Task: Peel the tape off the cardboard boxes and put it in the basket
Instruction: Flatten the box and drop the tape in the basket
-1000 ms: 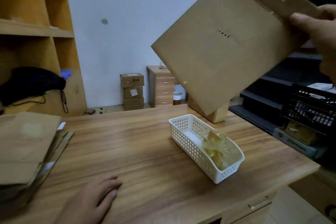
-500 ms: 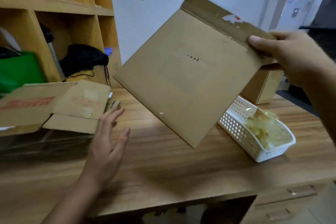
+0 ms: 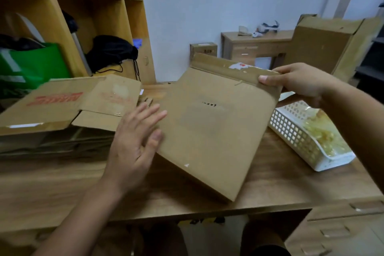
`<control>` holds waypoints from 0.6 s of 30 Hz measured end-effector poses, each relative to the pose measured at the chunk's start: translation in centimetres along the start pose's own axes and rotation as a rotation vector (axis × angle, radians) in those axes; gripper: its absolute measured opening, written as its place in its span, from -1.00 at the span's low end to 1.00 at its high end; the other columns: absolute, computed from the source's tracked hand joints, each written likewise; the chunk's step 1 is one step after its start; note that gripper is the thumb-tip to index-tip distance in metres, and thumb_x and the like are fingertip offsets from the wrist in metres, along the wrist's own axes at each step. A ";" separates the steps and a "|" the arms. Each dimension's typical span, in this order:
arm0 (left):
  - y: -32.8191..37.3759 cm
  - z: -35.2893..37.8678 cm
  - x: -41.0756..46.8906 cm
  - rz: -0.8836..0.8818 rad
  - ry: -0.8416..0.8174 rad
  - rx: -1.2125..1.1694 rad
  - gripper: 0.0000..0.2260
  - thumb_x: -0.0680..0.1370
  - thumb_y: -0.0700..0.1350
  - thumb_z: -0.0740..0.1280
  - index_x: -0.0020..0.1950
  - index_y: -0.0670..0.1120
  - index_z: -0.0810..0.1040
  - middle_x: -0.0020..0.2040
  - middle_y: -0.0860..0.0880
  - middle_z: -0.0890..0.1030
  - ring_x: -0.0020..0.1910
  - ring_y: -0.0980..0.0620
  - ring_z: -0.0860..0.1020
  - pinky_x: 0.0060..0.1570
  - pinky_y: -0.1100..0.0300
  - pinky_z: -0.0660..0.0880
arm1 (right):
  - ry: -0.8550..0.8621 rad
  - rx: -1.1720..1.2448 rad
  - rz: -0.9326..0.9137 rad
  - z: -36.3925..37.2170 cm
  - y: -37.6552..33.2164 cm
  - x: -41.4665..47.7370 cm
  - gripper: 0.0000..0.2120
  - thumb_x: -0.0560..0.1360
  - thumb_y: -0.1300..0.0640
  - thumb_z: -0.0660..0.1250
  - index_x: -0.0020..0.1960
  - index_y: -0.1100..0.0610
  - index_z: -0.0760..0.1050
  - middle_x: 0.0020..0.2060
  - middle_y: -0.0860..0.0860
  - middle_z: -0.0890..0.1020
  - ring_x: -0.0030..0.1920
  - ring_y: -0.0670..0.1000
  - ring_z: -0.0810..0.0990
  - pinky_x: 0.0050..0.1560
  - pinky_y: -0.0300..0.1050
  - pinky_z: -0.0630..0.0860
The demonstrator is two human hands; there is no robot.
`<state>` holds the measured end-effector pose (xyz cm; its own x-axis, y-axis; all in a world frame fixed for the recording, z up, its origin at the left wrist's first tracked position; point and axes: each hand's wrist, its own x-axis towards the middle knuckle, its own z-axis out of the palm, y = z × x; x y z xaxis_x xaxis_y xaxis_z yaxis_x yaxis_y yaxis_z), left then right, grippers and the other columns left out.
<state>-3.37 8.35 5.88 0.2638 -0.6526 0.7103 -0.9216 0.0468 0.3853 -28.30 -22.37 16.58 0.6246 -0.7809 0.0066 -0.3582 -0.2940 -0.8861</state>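
The right hand (image 3: 299, 83) pinches the top right corner of a flattened cardboard box (image 3: 209, 131), thumb on its folded flap, holding it tilted with its lower corner over the worktop (image 3: 280, 183). The left hand (image 3: 135, 141) is spread, fingers straight, at the box's left edge. Below the right forearm sits the white basket (image 3: 291, 131), holding crumpled tape (image 3: 324, 137). Left of the left hand lies a stack of flattened boxes (image 3: 62, 106).
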 end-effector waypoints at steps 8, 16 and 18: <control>-0.4 1.4 0.1 -0.044 -0.279 0.049 -0.60 0.67 0.18 0.08 0.47 0.18 0.47 0.48 0.24 0.42 0.53 0.28 0.24 0.54 -0.03 0.21 | 0.137 -0.065 0.037 3.6 1.8 1.9 -0.78 0.57 -0.02 0.43 0.10 0.12 0.61 0.04 0.08 0.63 0.01 0.06 0.65 -0.29 -0.01 0.70; 0.0 1.8 1.4 -0.103 -0.328 0.135 -0.60 0.66 0.15 0.07 0.45 0.17 0.49 0.44 0.20 0.47 0.50 0.20 0.32 0.51 0.06 0.20 | 0.319 0.017 0.057 6.5 5.6 3.1 -0.36 0.50 0.04 0.31 0.55 0.03 0.26 0.11 0.06 0.59 0.05 0.08 0.63 0.21 0.20 0.60; 0.2 1.8 1.6 -0.108 -0.322 0.146 -0.60 0.66 0.13 0.08 0.43 0.14 0.53 0.42 0.17 0.51 0.47 0.15 0.37 0.47 0.07 0.23 | 0.317 -0.004 0.051 6.6 6.0 2.7 -0.34 0.45 -0.04 0.32 0.53 0.00 0.32 0.19 0.03 0.59 0.05 0.05 0.63 0.24 0.18 0.58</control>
<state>-3.65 5.91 6.05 0.2804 -0.8536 0.4390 -0.9303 -0.1290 0.3434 -24.16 -22.62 8.19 0.3590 -0.9272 0.1069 -0.3869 -0.2520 -0.8870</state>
